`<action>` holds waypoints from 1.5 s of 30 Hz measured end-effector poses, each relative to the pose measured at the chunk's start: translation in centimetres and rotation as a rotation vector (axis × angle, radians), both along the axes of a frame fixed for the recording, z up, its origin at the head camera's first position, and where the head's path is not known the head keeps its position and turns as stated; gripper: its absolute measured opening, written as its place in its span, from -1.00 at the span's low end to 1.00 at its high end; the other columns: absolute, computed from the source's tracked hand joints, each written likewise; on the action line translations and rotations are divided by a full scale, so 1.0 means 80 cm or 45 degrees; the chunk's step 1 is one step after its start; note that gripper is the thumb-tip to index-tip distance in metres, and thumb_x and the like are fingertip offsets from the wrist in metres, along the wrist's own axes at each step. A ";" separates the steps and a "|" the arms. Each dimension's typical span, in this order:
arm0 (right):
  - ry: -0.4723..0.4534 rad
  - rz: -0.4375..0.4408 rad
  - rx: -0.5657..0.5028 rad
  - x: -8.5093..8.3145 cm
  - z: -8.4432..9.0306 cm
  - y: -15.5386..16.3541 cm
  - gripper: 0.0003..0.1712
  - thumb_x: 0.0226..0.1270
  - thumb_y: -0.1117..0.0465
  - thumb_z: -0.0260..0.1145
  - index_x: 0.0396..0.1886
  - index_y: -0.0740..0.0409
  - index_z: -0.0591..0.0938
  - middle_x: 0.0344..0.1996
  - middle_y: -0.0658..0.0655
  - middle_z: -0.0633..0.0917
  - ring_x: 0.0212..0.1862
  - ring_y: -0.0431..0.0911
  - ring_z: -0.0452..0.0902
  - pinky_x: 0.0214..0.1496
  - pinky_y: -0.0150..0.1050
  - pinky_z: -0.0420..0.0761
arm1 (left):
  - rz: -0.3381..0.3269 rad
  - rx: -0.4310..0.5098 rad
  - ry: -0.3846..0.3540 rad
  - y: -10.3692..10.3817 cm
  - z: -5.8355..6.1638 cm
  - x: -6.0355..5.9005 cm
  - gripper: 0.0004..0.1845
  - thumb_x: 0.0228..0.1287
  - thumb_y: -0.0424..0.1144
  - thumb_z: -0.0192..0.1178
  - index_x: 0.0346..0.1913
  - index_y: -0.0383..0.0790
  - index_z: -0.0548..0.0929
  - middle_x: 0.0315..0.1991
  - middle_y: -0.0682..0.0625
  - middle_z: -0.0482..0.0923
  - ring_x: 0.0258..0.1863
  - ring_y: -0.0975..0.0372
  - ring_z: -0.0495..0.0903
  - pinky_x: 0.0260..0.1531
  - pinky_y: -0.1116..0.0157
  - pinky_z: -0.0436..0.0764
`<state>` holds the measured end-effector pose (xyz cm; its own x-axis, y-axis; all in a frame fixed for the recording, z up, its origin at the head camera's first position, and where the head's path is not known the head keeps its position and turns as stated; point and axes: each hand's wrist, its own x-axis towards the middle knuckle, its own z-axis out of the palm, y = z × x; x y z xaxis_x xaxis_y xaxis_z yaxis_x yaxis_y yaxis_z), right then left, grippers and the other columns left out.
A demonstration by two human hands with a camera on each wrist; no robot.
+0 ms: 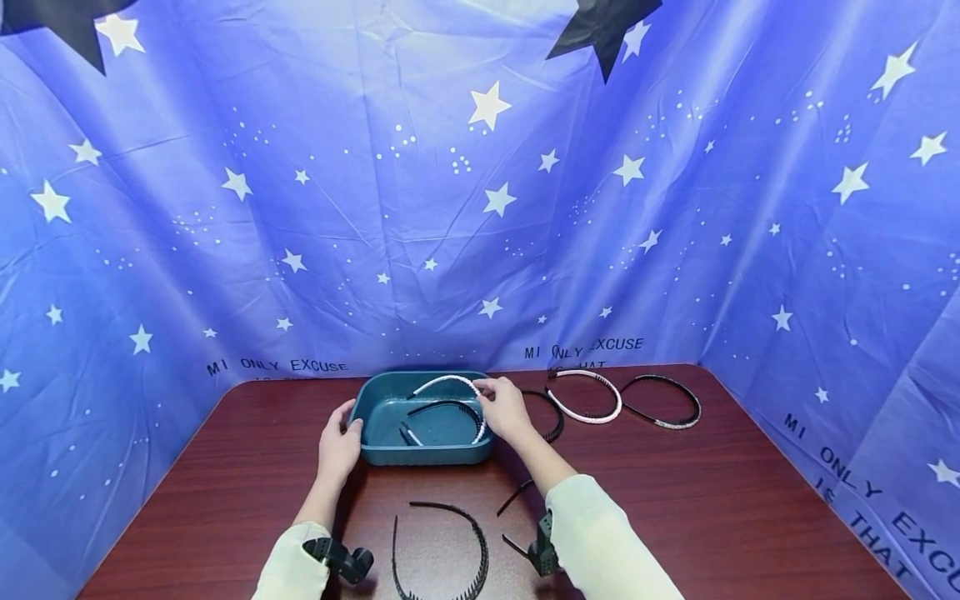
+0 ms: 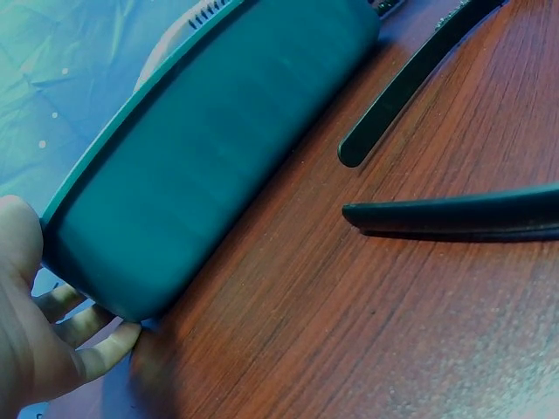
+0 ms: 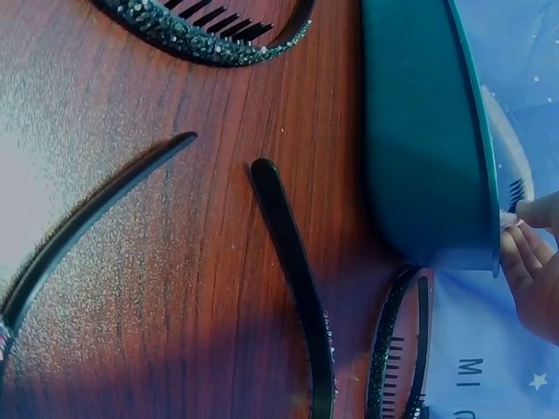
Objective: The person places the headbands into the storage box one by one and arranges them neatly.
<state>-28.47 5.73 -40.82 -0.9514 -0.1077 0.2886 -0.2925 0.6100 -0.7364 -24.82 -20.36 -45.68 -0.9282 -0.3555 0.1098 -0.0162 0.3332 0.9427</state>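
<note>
A teal tray (image 1: pixel 427 454) stands at the back middle of the dark wooden table (image 1: pixel 675 500). My left hand (image 1: pixel 347 421) grips the tray's left corner, its fingers curled round the tray (image 2: pixel 218 157) in the left wrist view (image 2: pixel 87 336). My right hand (image 1: pixel 486 390) pinches a white headband (image 1: pixel 448 380) that arches over the tray's right side. The right wrist view shows those fingertips (image 3: pixel 528 214) on the band at the tray's rim (image 3: pixel 472 131). A black toothed headband (image 1: pixel 442 406) lies inside the tray.
A black toothed headband (image 1: pixel 450 546) lies near the front edge and a thin black one (image 1: pixel 516 497) under my right forearm. Right of the tray lie another black band (image 1: pixel 557 417), a white band (image 1: pixel 585 396) and a sparkly black one (image 1: pixel 663 402). Blue starred cloth (image 1: pixel 480 208) walls the table.
</note>
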 end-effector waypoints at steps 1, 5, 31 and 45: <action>-0.007 -0.001 -0.005 0.000 0.000 0.000 -0.69 0.20 0.39 0.24 -0.03 0.22 0.66 -0.30 0.16 0.60 -0.24 -0.06 0.53 -0.22 -0.28 0.53 | -0.001 0.001 -0.001 0.000 0.000 0.000 -0.55 0.37 -0.37 -0.11 0.31 -0.30 0.30 0.29 -0.30 0.29 0.23 -0.08 0.31 0.25 -0.01 0.27; -0.005 0.015 -0.002 0.002 0.000 0.000 -0.71 0.19 0.41 0.25 -0.08 0.22 0.67 -0.27 0.17 0.61 -0.21 -0.04 0.55 -0.19 -0.26 0.56 | -0.007 0.004 0.000 0.000 0.000 0.000 -0.54 0.37 -0.38 -0.11 0.31 -0.30 0.29 0.29 -0.30 0.28 0.24 -0.09 0.30 0.26 -0.02 0.27; 0.077 0.039 0.035 0.005 0.002 0.029 -0.74 0.18 0.21 0.32 -0.14 0.20 0.68 -0.22 0.16 0.65 -0.19 -0.03 0.58 -0.12 -0.16 0.56 | -0.008 -0.008 -0.006 -0.003 -0.002 -0.001 -0.54 0.38 -0.35 -0.12 0.32 -0.29 0.28 0.27 -0.33 0.29 0.23 -0.11 0.30 0.25 -0.06 0.27; 0.062 0.055 0.157 0.012 -0.010 0.059 -0.77 0.15 0.18 0.34 -0.21 0.18 0.70 -0.26 0.13 0.66 -0.20 -0.05 0.58 -0.10 -0.16 0.54 | -0.007 -0.013 -0.014 -0.002 -0.002 0.000 -0.54 0.37 -0.35 -0.11 0.32 -0.27 0.29 0.24 -0.36 0.32 0.21 -0.11 0.33 0.21 -0.04 0.31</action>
<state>-27.47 10.47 -41.60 -0.9301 -0.1858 0.3167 -0.3543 0.6808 -0.6410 -24.84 -20.51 -45.80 -0.9311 -0.3497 0.1034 -0.0245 0.3429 0.9390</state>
